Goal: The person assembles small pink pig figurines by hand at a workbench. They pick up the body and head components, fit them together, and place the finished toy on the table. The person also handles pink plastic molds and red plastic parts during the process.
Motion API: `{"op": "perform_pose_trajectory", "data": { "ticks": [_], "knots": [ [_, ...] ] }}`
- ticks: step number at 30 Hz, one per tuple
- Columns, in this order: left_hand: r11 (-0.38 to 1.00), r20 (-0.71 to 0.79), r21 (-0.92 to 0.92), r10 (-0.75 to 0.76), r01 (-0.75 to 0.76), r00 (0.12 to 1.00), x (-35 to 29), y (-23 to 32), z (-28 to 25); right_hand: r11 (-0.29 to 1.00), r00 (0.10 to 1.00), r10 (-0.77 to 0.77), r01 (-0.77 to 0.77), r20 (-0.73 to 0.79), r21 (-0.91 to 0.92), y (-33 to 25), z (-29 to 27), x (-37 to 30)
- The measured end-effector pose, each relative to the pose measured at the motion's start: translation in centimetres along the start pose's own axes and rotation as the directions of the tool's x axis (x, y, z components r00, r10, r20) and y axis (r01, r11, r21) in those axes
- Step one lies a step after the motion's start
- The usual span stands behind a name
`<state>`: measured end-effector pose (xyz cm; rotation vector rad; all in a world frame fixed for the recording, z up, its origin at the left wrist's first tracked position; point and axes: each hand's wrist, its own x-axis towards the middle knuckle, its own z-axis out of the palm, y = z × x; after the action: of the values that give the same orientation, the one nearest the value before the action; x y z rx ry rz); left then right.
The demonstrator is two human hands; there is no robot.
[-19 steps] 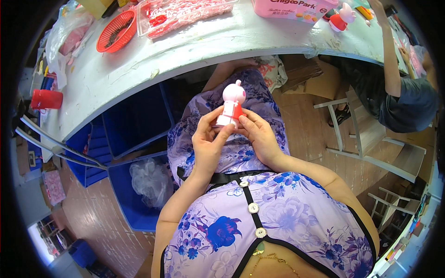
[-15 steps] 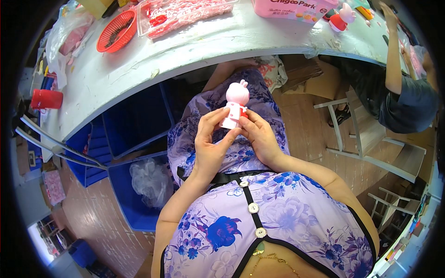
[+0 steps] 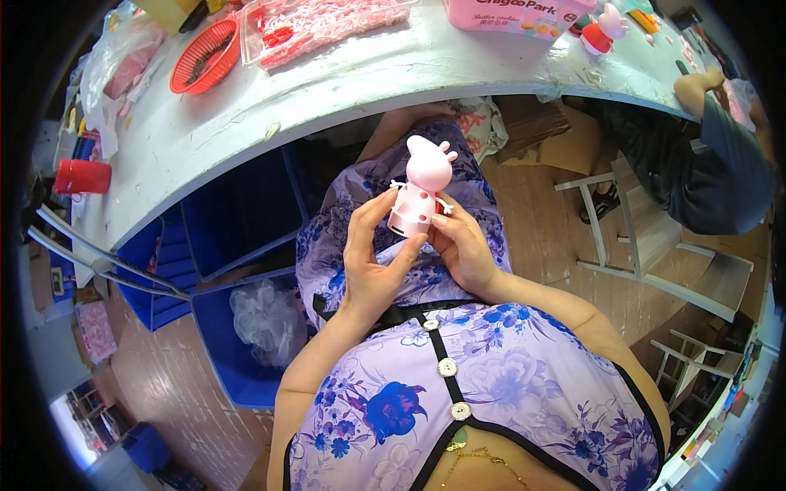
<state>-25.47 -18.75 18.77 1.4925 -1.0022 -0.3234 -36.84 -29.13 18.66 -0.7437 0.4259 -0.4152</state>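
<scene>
A pink plastic pig figurine (image 3: 429, 168) stands nearly upright between my hands, above my lap. Its rounded snout points up and to the left, two small ears stick out on the right, and red dots mark its body. My left hand (image 3: 372, 245) grips the lower left side, thumb near the base. On the right side, the fingers and thumb of my right hand (image 3: 463, 250) close round the lower body. A bit of red shows behind the figurine by my right fingers; the rest of its back is hidden.
On the white table (image 3: 368, 78) ahead are a red basket (image 3: 182, 74) of dark small pieces, a clear tray (image 3: 266, 61) of pink parts, a pink box (image 3: 491, 20) and another pig figurine (image 3: 600, 37). Blue bins (image 3: 237, 393) stand at left; a co-worker (image 3: 720, 176) sits at right by a chair (image 3: 647, 213).
My hands have turned the figurine, so its snout and dotted side now show instead of the red and pale side. The co-worker's raised arm has come down toward the table.
</scene>
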Motion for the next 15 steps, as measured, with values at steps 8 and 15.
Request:
{"op": "perform_pose_trajectory", "data": {
  "ticks": [8, 15],
  "knots": [
    [0.992, -0.003, 0.061, 0.11, -0.11, 0.994, 0.02, 0.49, 0.04, 0.999, 0.998, -0.034, 0.034, 0.062, 0.001, -0.25, 0.26, -0.01],
    [0.986, 0.04, 0.013, 0.164, -0.165, 0.986, 0.05, 0.07, 0.04, 0.999, 0.998, -0.041, 0.042, 0.054, -0.006, 0.0, -0.03, 0.01]
  ]
}}
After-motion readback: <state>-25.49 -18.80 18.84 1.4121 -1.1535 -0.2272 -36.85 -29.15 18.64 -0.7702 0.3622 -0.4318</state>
